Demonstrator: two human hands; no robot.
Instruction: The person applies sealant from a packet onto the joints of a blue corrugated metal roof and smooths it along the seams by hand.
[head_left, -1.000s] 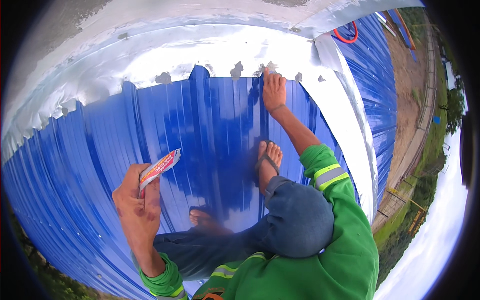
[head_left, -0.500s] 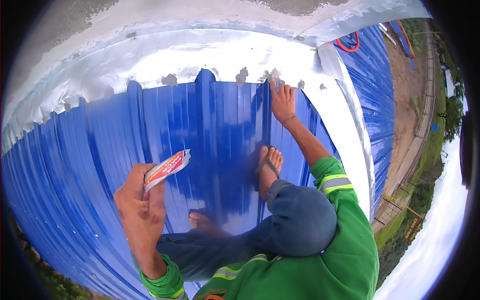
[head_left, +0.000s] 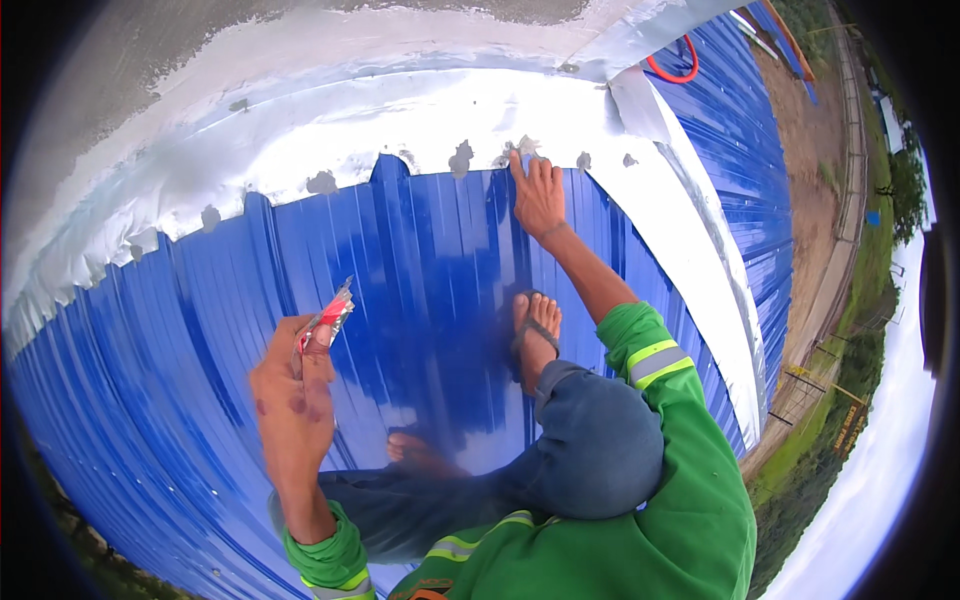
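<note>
My left hand (head_left: 295,395), raised over the blue ribbed metal roof (head_left: 450,330), is closed on a small foil sachet (head_left: 338,310). The sachet is silver and red, and its pointed, crumpled end sticks up beyond my thumb. My right hand (head_left: 541,198) reaches forward to where the roof meets the shiny silver flashing (head_left: 400,105). Its index finger is stretched out, with the tip at a grey sealant smear (head_left: 524,148) on the flashing's edge, and the other fingers lie slightly bent beside it. Nothing shows in this hand.
More grey sealant patches (head_left: 321,182) dot the flashing's edge. A concrete wall (head_left: 60,80) stands beyond. White metal trim (head_left: 690,230) runs down the right, with a red hoop (head_left: 690,70) past it on more blue roofing. My sandalled foot (head_left: 537,325) rests on the ribs; ground lies far below.
The sachet has turned in my left hand, so its broad printed face no longer shows. My right fingertip stays at the flashing's edge. The whole view has shifted slightly.
</note>
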